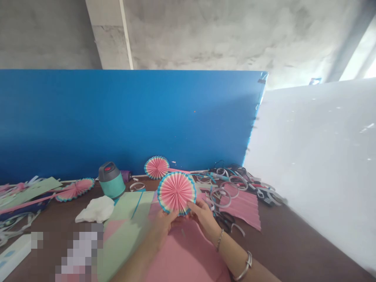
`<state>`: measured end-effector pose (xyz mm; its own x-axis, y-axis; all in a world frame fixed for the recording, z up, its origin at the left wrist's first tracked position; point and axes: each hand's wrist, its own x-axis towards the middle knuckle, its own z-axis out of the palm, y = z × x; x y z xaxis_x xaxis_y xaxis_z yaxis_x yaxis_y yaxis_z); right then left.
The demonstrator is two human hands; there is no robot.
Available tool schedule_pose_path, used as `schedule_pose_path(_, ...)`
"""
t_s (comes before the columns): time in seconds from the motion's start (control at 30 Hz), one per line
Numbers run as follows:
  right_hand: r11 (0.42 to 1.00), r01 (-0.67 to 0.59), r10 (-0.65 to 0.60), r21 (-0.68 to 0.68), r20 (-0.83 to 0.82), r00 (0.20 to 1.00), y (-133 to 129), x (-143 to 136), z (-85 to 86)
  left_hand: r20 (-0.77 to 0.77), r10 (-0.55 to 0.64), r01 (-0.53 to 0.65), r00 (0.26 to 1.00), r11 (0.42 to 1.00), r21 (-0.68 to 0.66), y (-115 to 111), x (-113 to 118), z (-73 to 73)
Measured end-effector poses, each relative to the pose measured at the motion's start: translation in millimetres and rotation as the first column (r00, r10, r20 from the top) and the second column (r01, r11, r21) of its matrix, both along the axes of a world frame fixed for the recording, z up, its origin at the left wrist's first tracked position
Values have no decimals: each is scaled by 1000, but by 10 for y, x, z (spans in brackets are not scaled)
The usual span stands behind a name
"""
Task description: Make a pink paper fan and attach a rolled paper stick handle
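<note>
A round pleated paper fan (176, 192), pink in the middle with a cream band and a blue scalloped edge, is held upright over the table. My left hand (167, 224) pinches its lower left edge between thumb and fingers. At the lower right edge, my right hand (202, 214) grips it the same way, with a bracelet and a bangle on that arm. Below both hands lie pink paper (188, 258) and pale green paper (123, 239). Behind the held fan, a similar fan (156, 167) with a pink strip rests near the blue panel.
A teal and grey bottle (112, 182) stands left of centre, near white tissue (96, 209). Another fan (76, 189) lies farther left. Tangled cables and rings (232, 190), pleated pink paper (242, 205) and black scissors (225, 222) are at the right. A blue panel (132, 121) rises behind.
</note>
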<state>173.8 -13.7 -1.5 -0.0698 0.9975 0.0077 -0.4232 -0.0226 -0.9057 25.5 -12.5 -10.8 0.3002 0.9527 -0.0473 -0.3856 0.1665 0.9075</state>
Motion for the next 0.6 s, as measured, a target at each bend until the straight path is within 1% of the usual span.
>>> schedule_pose_path(0.1,1000,-16,16,-2,23,1000,-1,-2,-20,-5,-2,2,1000,1000,-9,-40,4,42)
schedule_pose_path(0.2,1000,7,-7,-6,81,997,6,-3,-59,-22,6,-7,1000,1000,-24,-79,10,87)
schedule_pose_path(0.33,999,16,-22,43,149,989,15,-21,-99,-51,46,-47,998,999,-24,-122,32,134)
schedule_pose_path(0.5,995,51,-63,82,151,987,-5,-49,-72,-43,102,-102,994,995,-7,-152,54,178)
schedule_pose_path(0.6,995,66,-77,76,141,987,-25,-55,-35,-43,75,-76,996,997,-20,-167,60,202)
